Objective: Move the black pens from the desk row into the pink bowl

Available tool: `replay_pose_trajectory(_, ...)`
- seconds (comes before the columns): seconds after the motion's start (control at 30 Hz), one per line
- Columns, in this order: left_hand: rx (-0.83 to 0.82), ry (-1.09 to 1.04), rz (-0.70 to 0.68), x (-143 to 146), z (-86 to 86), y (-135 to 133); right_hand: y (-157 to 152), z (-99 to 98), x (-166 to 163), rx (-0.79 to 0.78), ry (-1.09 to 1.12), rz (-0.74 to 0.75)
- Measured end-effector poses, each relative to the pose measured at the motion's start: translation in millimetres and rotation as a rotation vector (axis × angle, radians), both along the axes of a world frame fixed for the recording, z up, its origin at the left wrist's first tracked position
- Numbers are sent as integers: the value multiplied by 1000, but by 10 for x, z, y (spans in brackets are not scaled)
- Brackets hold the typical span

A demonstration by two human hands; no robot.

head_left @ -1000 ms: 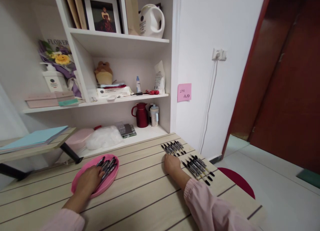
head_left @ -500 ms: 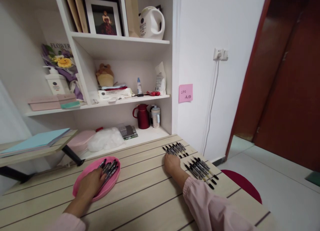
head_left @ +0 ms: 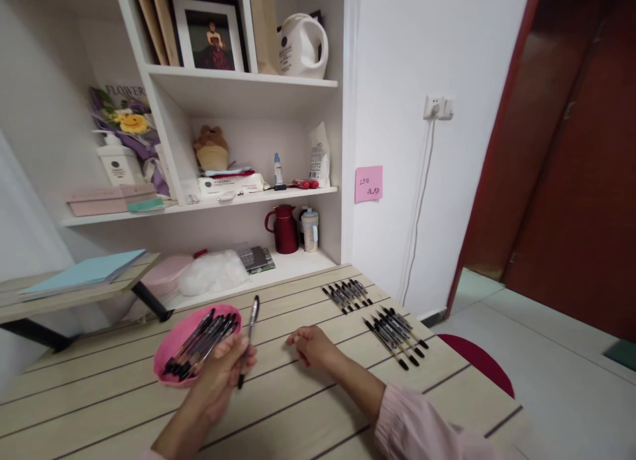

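Observation:
My left hand [head_left: 221,374] is raised above the wooden table [head_left: 308,407], its fingers closed on a black pen [head_left: 248,337] that stands nearly upright. Just left of it sits a pink dish [head_left: 171,344] with several more black pens [head_left: 201,341] in it. My right hand [head_left: 311,344] hovers low over the table a little to the right of the pen, fingers loosely curled and holding nothing. Two rows of black pens lie on the table's right part: a far row [head_left: 346,294] and a near row [head_left: 395,334].
White shelves [head_left: 238,82] stand behind the table, with a red jug [head_left: 284,228], a cup, a plush bear, a framed picture and a white bottle. A blue folder [head_left: 87,269] lies on a side shelf at left. A red stool [head_left: 479,360] and a dark red door are at right.
My left hand has lifted one pen out of the pink dish toward the middle. My right hand has left the far pen row and moved left toward the lifted pen.

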State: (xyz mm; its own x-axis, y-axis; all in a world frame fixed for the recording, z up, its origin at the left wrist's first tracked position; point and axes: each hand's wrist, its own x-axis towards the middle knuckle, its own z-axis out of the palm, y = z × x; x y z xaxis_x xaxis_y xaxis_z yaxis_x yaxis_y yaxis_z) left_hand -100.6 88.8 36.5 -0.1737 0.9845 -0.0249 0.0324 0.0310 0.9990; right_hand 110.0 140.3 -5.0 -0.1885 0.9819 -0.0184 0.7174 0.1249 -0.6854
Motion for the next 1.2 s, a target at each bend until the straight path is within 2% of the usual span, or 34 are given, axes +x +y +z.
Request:
replay_pose_trajectory(0.1, -62, -290, -159, 341, -151, -255, -279, -8, -120, -171, 750, 50)
replay_pose_trajectory(0.17, -104, -360, -195, 528, -246, -415, -426, -5, -140, -161, 1059, 3)
replay_pose_trajectory(0.2, -125, -368, -206, 607, -288, -487, -485, -5, -141, -140, 1137, -29)
replay_pose_trajectory(0.37, -230, -369, -220, 908, -445, -732, -717, -61, -185, -136, 1214, -143)
replay_pose_trajectory(0.47, -204, -373, -263, 1053, -507, -790, -835, -109, -224, -210, 1244, -153)
replay_pose_trajectory(0.63, -143, -327, -238, 1219, -583, -787, -882, -143, -203, -251, 1214, -227)
replay_pose_trajectory(0.8, -163, -298, -317, 1228, -620, -767, -798, -164, -190, -181, 1231, -295)
replay_pose_trajectory(1.03, -189, -253, -351, 1180, -637, -818, -641, -182, 27, 58, 1417, -476)
replay_pose_trajectory(1.1, -175, -253, -344, 1174, -633, -833, -609, -188, 99, 57, 1495, -512)
replay_pose_trajectory(1.2, -169, -279, -335, 1176, -623, -841, -621, -191, 127, -79, 1498, -473)
